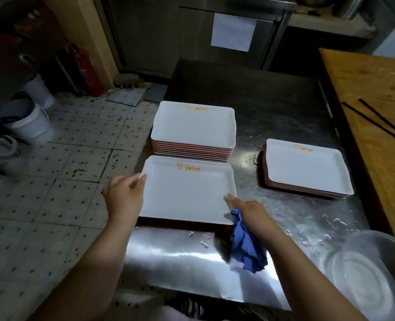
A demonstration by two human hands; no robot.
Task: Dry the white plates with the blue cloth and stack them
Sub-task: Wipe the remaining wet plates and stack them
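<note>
A white rectangular plate (pixel 187 191) with an orange logo lies in front of me on the steel table (pixel 284 216). My left hand (pixel 124 193) grips its left rim, fingers curled over the edge. My right hand (pixel 249 214) holds the blue cloth (pixel 247 246), which hangs down from the palm, while its thumb touches the plate's right rim. Behind the plate stands a tall stack of white plates (pixel 194 126) with brown undersides. A shorter stack (pixel 307 167) sits to the right.
A clear plastic basin (pixel 374 279) stands at the table's near right corner. Water drops dot the steel top. A wooden counter (pixel 377 93) with dark chopsticks (pixel 377 123) runs along the right. White buckets (pixel 30 123) stand on the tiled floor at the left.
</note>
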